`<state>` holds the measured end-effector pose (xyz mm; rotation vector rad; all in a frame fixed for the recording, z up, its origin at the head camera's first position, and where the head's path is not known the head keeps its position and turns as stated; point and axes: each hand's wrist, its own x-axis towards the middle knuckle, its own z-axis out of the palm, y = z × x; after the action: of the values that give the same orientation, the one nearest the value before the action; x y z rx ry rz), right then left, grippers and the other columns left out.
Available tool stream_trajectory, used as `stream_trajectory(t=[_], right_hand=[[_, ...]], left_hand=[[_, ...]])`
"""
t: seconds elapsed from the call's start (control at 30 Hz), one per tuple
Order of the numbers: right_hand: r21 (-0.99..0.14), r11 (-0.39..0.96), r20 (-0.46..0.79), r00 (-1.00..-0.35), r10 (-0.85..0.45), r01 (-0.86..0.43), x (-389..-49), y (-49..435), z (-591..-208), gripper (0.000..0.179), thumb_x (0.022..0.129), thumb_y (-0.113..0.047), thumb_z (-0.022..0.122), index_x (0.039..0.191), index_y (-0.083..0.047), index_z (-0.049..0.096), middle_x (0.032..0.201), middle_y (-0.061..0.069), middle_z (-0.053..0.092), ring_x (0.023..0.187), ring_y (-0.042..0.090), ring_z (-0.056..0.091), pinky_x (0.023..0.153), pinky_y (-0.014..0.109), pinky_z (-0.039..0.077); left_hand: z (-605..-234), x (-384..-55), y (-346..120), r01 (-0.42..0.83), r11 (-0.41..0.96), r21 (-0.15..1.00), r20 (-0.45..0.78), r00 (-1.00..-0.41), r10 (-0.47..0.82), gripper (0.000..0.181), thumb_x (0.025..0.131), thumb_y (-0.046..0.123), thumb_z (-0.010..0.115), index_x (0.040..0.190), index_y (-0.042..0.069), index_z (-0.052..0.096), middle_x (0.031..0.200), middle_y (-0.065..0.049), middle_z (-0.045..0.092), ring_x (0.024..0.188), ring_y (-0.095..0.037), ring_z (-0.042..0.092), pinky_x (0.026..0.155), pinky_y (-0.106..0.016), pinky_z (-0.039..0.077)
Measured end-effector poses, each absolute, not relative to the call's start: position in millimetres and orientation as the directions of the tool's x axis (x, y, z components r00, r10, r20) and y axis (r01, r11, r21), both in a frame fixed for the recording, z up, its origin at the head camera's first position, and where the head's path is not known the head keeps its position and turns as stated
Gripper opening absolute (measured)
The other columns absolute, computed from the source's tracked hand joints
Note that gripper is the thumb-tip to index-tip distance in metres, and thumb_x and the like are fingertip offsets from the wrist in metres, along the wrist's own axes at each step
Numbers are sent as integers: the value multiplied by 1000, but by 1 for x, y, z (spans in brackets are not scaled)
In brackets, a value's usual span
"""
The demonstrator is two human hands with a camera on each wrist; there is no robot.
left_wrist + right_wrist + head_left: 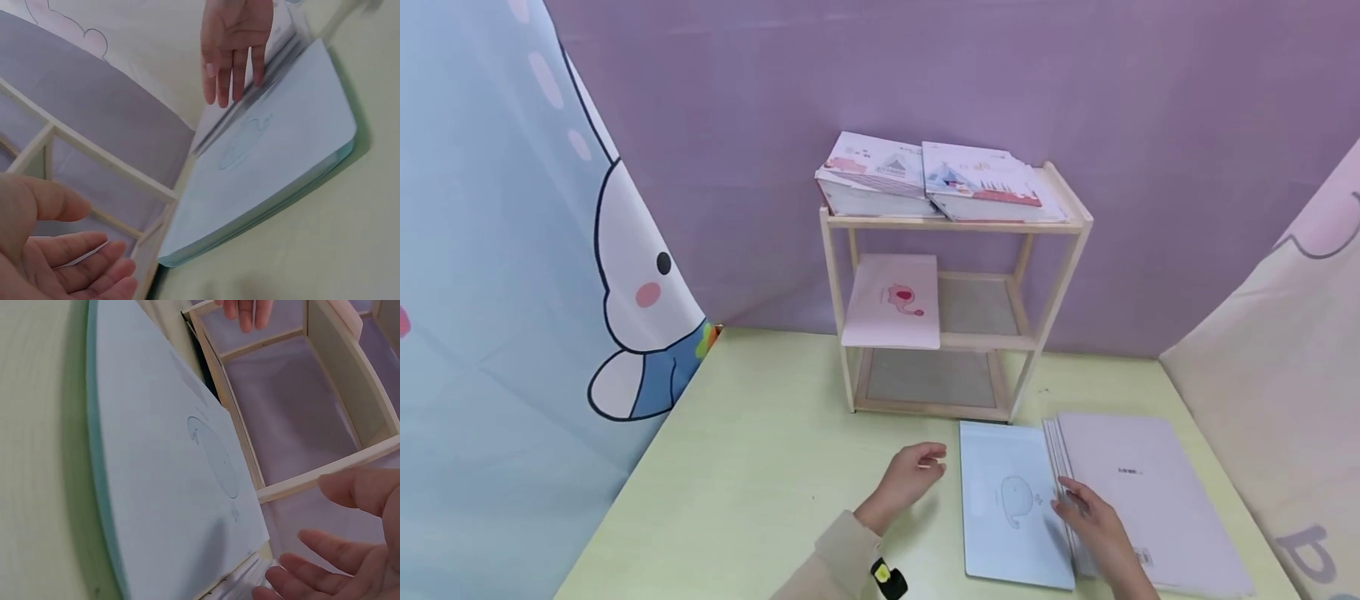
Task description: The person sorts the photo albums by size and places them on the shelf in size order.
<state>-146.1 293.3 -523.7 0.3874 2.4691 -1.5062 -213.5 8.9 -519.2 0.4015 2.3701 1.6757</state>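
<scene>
Blue book (1011, 508): left hand (910, 479) at 9 o'clock, right hand (1099, 529) at 3, fingers loose, empty; likely pre-grasp, edge grip needed.

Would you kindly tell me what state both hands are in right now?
Left hand: open, holding nothing.
Right hand: open, holding nothing, near the blue book.

Book (1017, 510): light blue, animal outline | shelf book (892, 302): pink, animal print | tabletop (745, 467): pale green
</scene>
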Motion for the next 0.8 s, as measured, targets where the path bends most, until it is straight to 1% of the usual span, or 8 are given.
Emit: stream_trajectory(t=[0.1, 0.2, 0.33, 0.47, 0.53, 0.63, 0.7, 0.8], right_hand=[[-830, 419, -352, -928, 121, 369, -142, 294, -528, 70, 95, -38, 52, 144, 4, 25, 145, 33, 26, 133, 47, 26, 105, 55, 30], [-832, 398, -361, -922, 141, 386, -142, 292, -532, 73, 95, -38, 52, 144, 7, 21, 144, 34, 27, 132, 47, 29, 104, 55, 31], [-834, 383, -376, -917, 130, 396, -144, 281, -538, 77, 95, -36, 54, 143, 12, 17, 146, 34, 21, 134, 46, 23, 106, 54, 28], [-819, 420, -379, -918, 113, 390, -146, 276, -540, 78, 95, -34, 53, 141, 17, 15, 146, 36, 15, 135, 47, 17, 107, 54, 25], [-809, 443, -378, -919, 113, 387, -146, 275, -541, 78, 96, -34, 52, 141, 17, 14, 146, 37, 14, 134, 48, 16, 108, 54, 24], [-774, 493, -390, -913, 122, 397, -147, 273, -541, 83, 94, -40, 53, 142, 15, 14, 146, 36, 13, 135, 49, 13, 108, 55, 21], [-737, 535, -408, -903, 135, 413, -146, 270, -541, 89, 91, -47, 54, 143, 14, 14, 146, 36, 13, 135, 49, 12, 108, 57, 19], [-697, 575, -428, -892, 146, 429, -143, 266, -541, 97, 87, -56, 56, 143, 12, 16, 147, 34, 13, 134, 49, 11, 107, 59, 16]], left_hand=[[-528, -210, 16, 67, 300, 952, -43, -936, 348, 35, 90, 10, 59, 122, -5, 58, 115, -15, 64, 101, -27, 60, 83, -36, 51], [-535, -208, 23, 27, 272, 962, -71, -936, 344, 37, 89, 9, 59, 123, -6, 56, 115, -16, 63, 103, -28, 59, 86, -38, 51], [-541, -204, 29, -12, 250, 968, -95, -941, 325, 39, 88, 9, 58, 123, -7, 55, 116, -17, 62, 106, -30, 58, 89, -41, 49], [-545, -201, 34, -19, 253, 967, -102, -943, 318, 40, 88, 11, 56, 123, -7, 56, 118, -18, 62, 108, -33, 58, 90, -44, 48], [-546, -201, 37, -26, 254, 967, -110, -941, 322, 41, 89, 12, 55, 125, -7, 54, 120, -18, 61, 110, -34, 57, 91, -45, 48], [-546, -202, 42, -43, 246, 968, -124, -937, 326, 45, 90, 14, 55, 129, -8, 50, 124, -20, 58, 115, -37, 54, 95, -47, 45], [-547, -202, 45, -59, 259, 964, -145, -935, 325, 47, 90, 16, 55, 131, -7, 49, 126, -20, 56, 118, -37, 52, 96, -49, 44], [-549, -199, 49, -85, 280, 956, -175, -933, 314, 47, 89, 16, 56, 130, -5, 50, 126, -19, 57, 117, -37, 52, 96, -50, 43]])
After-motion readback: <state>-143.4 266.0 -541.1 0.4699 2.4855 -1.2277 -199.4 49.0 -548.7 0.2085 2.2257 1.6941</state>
